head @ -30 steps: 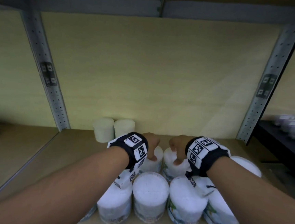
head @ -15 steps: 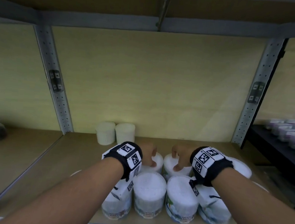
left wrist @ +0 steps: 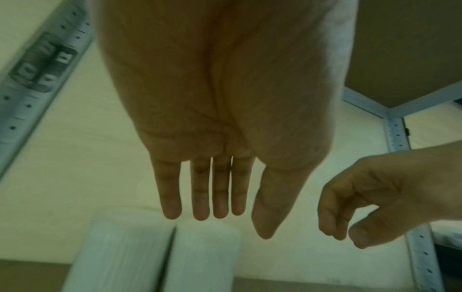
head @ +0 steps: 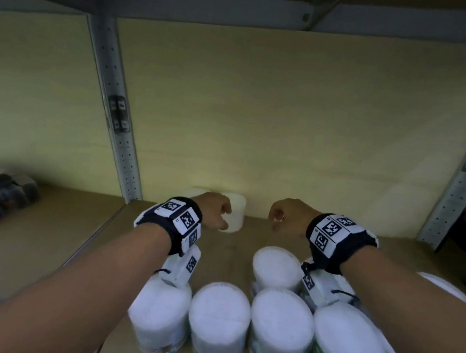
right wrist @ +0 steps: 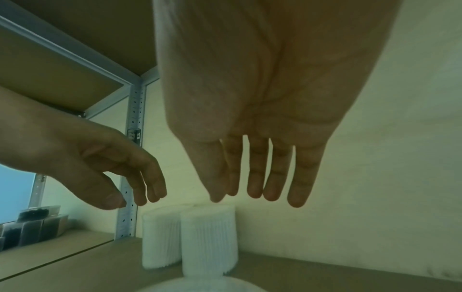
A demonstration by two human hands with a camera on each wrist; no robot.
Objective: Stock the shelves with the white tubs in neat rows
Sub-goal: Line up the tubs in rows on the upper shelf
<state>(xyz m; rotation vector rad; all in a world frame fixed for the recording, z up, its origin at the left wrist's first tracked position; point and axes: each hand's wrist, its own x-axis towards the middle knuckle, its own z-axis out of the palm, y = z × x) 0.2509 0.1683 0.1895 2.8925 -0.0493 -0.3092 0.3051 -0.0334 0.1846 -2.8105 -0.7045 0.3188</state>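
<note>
Here my fingers [left wrist: 220,197] hang loose and nearly straight on both sides, grasping nothing: the left wrist view shows the left hand [head: 214,212] released above two ribbed white plastic tubs [left wrist: 155,256], and the right wrist view shows the right hand [head: 285,214] equally slack and empty.

In the head view both hands sit mid-frame, side by side. The two ribbed tubs [head: 233,213] stand upright against the pale back wall [head: 287,124], touching each other, directly beyond the left fingertips and partly hidden by that hand. The right hand is further off, with bare wooden shelf board [head: 245,242] ahead of it.

Nearer me, along the bottom of the frame, a cluster of round white-lidded tubs with printed labels [head: 220,313] stands upright at the shelf's front edge, below both wrists.

I judge the next tub comes from that front cluster, behind and beneath the fingers, and belongs beside the back pair, on the right.
</note>
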